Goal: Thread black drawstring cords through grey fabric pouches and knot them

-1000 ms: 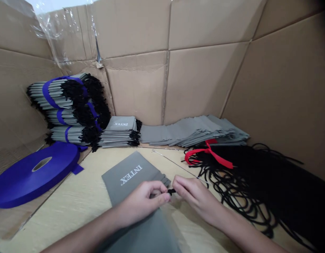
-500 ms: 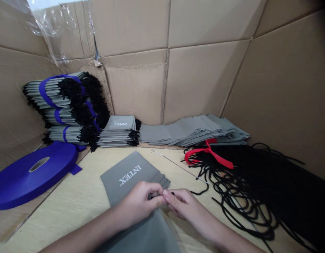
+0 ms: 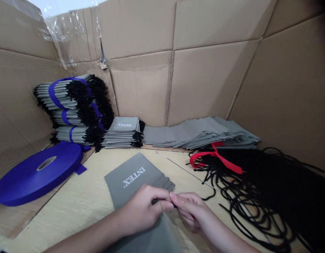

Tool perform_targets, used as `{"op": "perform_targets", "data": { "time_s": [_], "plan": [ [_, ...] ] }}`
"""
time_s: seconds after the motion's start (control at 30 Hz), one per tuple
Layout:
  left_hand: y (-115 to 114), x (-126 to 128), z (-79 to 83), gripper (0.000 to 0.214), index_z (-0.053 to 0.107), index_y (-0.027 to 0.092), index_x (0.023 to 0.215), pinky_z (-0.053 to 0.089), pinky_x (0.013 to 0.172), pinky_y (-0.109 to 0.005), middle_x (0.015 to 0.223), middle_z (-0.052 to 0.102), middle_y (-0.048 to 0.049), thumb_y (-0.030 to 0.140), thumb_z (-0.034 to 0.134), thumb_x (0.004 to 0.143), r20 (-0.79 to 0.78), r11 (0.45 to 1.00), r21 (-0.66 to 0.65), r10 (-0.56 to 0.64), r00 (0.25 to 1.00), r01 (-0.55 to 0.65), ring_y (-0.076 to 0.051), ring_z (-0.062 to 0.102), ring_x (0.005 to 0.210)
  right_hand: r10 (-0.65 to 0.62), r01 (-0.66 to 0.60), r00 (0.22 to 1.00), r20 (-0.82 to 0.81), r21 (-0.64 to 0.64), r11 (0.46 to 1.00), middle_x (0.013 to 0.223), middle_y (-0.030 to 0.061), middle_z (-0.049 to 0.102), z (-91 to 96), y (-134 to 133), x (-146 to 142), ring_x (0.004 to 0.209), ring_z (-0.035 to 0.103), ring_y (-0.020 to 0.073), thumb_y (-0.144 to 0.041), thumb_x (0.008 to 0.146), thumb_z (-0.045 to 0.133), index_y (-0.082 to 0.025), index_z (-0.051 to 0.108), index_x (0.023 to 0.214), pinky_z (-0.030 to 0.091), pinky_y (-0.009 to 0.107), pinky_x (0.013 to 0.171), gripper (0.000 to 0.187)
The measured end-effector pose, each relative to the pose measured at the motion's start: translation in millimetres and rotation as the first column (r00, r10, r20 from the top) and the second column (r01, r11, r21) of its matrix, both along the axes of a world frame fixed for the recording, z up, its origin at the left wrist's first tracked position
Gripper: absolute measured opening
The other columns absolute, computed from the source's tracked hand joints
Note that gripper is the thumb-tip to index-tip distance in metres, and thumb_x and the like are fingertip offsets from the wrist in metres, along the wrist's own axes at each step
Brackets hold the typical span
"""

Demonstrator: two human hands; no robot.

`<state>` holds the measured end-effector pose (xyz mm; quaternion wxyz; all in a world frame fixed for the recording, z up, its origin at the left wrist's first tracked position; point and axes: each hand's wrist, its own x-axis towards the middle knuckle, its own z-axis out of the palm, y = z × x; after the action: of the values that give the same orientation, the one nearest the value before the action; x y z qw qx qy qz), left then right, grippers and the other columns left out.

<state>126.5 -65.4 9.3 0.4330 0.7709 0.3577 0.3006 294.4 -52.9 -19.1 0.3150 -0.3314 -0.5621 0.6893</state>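
My left hand (image 3: 149, 203) is closed, with thumb and index finger pinched on a bit of black cord that shows dark between the fingers. Its tips meet those of my right hand (image 3: 190, 209), which is pinched at the same cord; most of the cord is hidden by the fingers. Beneath my left hand lie grey fabric pouches (image 3: 133, 168), the top one printed INTEX in white. More grey fabric (image 3: 157, 235) extends under my left wrist toward me. A long thin metal needle (image 3: 183, 170) lies beyond my right hand, with black cord at its near end.
On the left are a blue ribbon roll (image 3: 64, 165) and blue-tied pouch bundles (image 3: 70, 98). Behind stand a pouch stack (image 3: 122, 135) and a fanned row of grey pouches (image 3: 189, 131). Black cords (image 3: 284, 182) with a red tie (image 3: 223, 158) lie right. Cardboard walls (image 3: 210, 73) enclose the table.
The whole view has shifted slightly, so things appear farther right. My fingertips stay together in the pinch, and my right hand has turned a little.
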Motion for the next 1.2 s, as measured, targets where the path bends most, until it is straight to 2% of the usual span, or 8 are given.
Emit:
{"op": "perform_targets", "data": {
  "time_s": [0.33,0.4,0.5,0.63,0.77,0.83,0.93,1.2],
  "plan": [
    [-0.5,1.3,-5.6,0.025,0.059,0.014,0.07,0.034,0.06,-0.019,0.063,0.054,0.0013,0.028,0.045,0.086,-0.097,0.986,0.045,0.165,0.981,-0.162,-0.011,0.046,0.062,-0.226,0.2,0.972,-0.061,-0.287,0.937,0.035,-0.013,0.016,-0.7,-3.8,-1.1,0.032,0.007,0.0033,-0.052,0.068,0.058,-0.022,0.026,0.048,0.006,0.022,0.036,0.049],
    [2.6,0.3,-7.5,0.025,0.059,0.013,0.07,0.034,0.059,-0.019,0.063,0.054,0.001,0.028,0.046,0.085,-0.062,0.989,-0.011,0.149,0.987,-0.15,-0.011,0.046,0.061,-0.207,0.206,0.978,0.017,-0.187,0.96,0.037,-0.0124,0.015,4.9,-2.1,0.8,0.035,0.007,0.0045,-0.056,0.071,0.053,-0.022,0.026,0.049,0.007,0.023,0.038,0.048],
    [6.8,-3.1,-10.4,0.027,0.059,0.012,0.068,0.033,0.06,-0.02,0.062,0.054,0.0008,0.032,0.05,0.083,0.005,0.992,-0.094,0.09,0.996,-0.089,-0.011,0.045,0.062,-0.148,0.08,0.953,0.263,0.252,0.964,0.043,-0.0086,0.023,14.7,-0.5,6.8,0.04,0.019,0.0069,-0.057,0.08,0.043,-0.02,0.036,0.05,0.014,0.024,0.042,0.048],
    [10.4,-6.4,-17.1,0.035,0.056,0.011,0.065,0.029,0.053,-0.019,0.057,0.046,0.003,0.045,0.057,0.077,0.087,0.969,-0.246,0.014,0.996,0.008,-0.009,0.039,0.055,-0.355,-0.254,0.738,0.574,0.724,0.642,0.053,-0.0035,0.048,20.4,-3.8,15.0,0.048,0.042,0.0114,-0.049,0.083,0.047,-0.02,0.055,0.07,0.021,0.024,0.047,0.033],
    [10.9,-6.4,-17.8,0.049,0.054,0.012,0.064,0.027,0.051,-0.019,0.057,0.043,0.0036,0.06,0.061,0.067,0.098,0.931,-0.362,-0.012,0.995,0.047,-0.008,0.034,0.054,-0.433,-0.424,0.712,0.552,0.83,0.362,0.073,0.0014,0.063,19.2,-8.5,17.2,0.062,0.057,0.0158,-0.035,0.084,0.052,-0.023,0.056,0.091,0.031,0.024,0.053,0.015],
    [11.1,-6.4,-15.2,0.053,0.054,0.012,0.062,0.027,0.052,-0.02,0.057,0.043,0.0033,0.064,0.061,0.064,0.107,0.92,-0.386,-0.026,0.994,0.066,-0.008,0.034,0.054,-0.434,-0.449,0.718,0.543,0.839,0.307,0.073,0.0018,0.063,18.0,-8.2,17.0,0.061,0.057,0.0151,-0.031,0.085,0.05,-0.023,0.057,0.087,0.032,0.024,0.053,0.011],
    [11.5,-6.4,-11.1,0.053,0.053,0.012,0.062,0.026,0.052,-0.019,0.057,0.043,0.004,0.064,0.061,0.065,0.129,0.925,-0.372,-0.028,0.991,0.074,-0.008,0.034,0.055,-0.374,-0.41,0.745,0.553,0.821,0.398,0.066,-0.0004,0.06,13.8,-5.4,15.8,0.054,0.052,0.0124,-0.032,0.087,0.045,-0.022,0.055,0.078,0.031,0.023,0.05,0.017],
    [0.2,-5.7,-1.5,0.045,0.058,0.012,0.066,0.036,0.063,-0.02,0.064,0.051,0.0009,0.057,0.059,0.073,0.26,0.919,-0.329,-0.133,0.957,0.217,-0.01,0.044,0.062,-0.011,-0.1,0.978,0.206,0.524,0.846,0.057,-0.0007,0.05,4.7,-10.3,3.7,0.054,0.045,0.0121,-0.059,0.08,0.043,-0.021,0.04,0.062,0.036,0.022,0.052,0.042]
  ]
}}
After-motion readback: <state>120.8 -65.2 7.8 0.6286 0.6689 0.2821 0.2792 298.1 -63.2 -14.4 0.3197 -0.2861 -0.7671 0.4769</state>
